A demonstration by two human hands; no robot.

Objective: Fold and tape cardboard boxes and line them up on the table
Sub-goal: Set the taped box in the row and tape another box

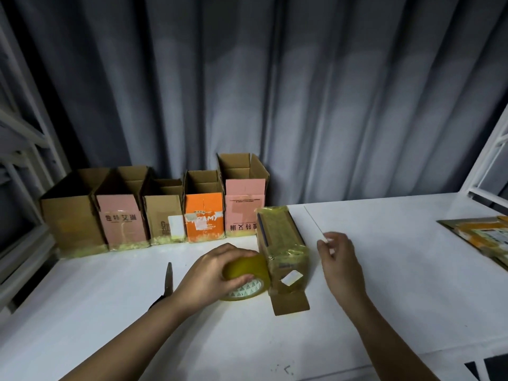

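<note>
Small cardboard box (pixel 283 248) lies on its side mid-table, long axis running away from the camera, wrapped in yellowish clear tape; 1 bottom flap sticks out flat toward the camera. Tape roll (pixel 247 279) sits just left of the box, touching its near end, with tape running from roll onto the box side. Left hand (pixel 217 273) grips the roll from above, fingers curled over the top, thumb near the printed core. Right hand (pixel 339 259) hovers just right of the box, not touching it; fingers loosely bent, thumb and fingertips close together around something pale and thin, can't tell if it is a tape end. Scissors (pixel 168 281) lie on the white table (pixel 384 298) left of the left forearm, blades pointing away. 5 open-topped boxes (pixel 154 207) stand in a row along the back edge, against a grey curtain (pixel 275 92). Flattened cardboard (pixel 478 235) lies at the far right.
</note>
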